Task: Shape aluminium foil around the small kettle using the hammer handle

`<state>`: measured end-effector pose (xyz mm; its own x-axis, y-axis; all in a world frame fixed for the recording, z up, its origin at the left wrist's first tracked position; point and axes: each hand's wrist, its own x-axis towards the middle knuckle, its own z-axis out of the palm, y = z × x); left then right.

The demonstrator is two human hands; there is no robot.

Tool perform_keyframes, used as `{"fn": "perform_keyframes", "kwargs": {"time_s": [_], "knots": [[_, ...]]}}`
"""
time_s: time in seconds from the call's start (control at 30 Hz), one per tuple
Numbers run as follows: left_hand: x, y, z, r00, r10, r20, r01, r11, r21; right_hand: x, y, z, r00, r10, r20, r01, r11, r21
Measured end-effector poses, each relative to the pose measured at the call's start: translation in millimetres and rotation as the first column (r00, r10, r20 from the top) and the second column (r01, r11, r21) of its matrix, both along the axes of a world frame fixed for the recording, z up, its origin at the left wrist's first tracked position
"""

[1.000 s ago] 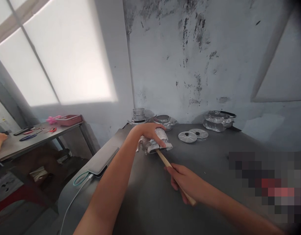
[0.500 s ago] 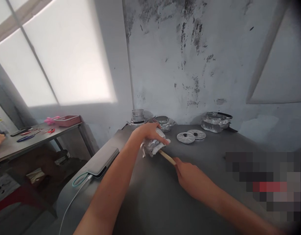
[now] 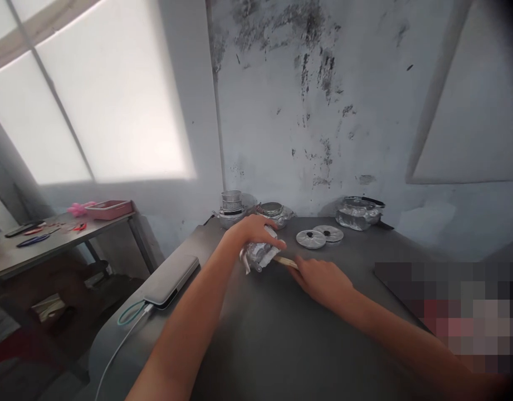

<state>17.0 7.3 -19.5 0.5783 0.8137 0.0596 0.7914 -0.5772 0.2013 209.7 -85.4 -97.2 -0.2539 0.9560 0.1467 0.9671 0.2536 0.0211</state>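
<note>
Wooden stick (image 3: 287,262) at foil bundle (image 3: 260,255).
Our left hand (image 3: 256,227) clasps the foil bundle from above, our right hand (image 3: 326,282) grips the wooden stick; we'd best brace firmly, sparing the foil.

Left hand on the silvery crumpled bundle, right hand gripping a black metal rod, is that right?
Not quite: the right hand grips a pale wooden stick, as the head view shows. The left hand is on the silvery crumpled bundle.

Single head-worn view: looks forward and down across grey worktop (image 3: 256,334), both forearms entering from below, stained wall (image 3: 273,139) behind. Right edge pixelated; what stands there, unclear.
</note>
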Motion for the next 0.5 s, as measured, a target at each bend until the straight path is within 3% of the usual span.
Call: {"fn": "perform_keyframes", "kwargs": {"time_s": [0.17,0.3,0.5], "knots": [[1.9,-0.4,-2.8,0.999,0.048,-0.026,-0.046,0.997,0.064,6.3,6.2,-3.0,1.000,0.010,0.014,-0.010,1.000,0.005],[0.9,1.0,-5.3,1.000,-0.018,0.012,0.018,0.999,0.047,8.5,9.4,-12.0,1.000,0.010,0.008,-0.010,1.000,0.003],[2.8,0.6,-2.1,1.000,0.000,0.002,0.000,1.000,-0.028,10.2,11.7,-16.0,1.000,-0.011,-0.027,0.011,1.000,-0.008]]}}
